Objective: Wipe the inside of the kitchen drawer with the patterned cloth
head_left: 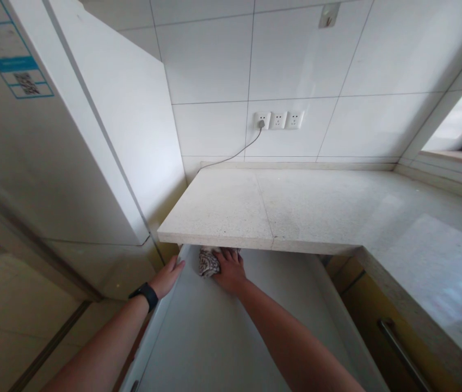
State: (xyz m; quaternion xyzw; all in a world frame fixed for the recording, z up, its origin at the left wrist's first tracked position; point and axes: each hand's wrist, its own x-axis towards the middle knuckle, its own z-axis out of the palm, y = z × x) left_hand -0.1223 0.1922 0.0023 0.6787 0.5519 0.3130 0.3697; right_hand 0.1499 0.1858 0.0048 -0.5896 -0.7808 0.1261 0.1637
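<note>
A white drawer (210,343) is pulled out from under the countertop, its bare bottom showing. My left hand (167,279), with a dark watch on the wrist, grips the top edge of the drawer's left side wall, fingers hooked over it. Inside, toward the back left, a brown-and-white patterned cloth (208,263) lies bunched on the drawer bottom. My right hand (231,271) presses down on this cloth, its fingers over the fabric and partly under the counter's shadow. Part of the cloth is hidden beneath the hand.
The stone countertop (231,204) overhangs the drawer's rear. At left stands a tall white fridge (133,109) with a label. A cord (231,158) runs from a wall socket (262,120) behind the counter. A cupboard with a bar handle (402,351) is at right.
</note>
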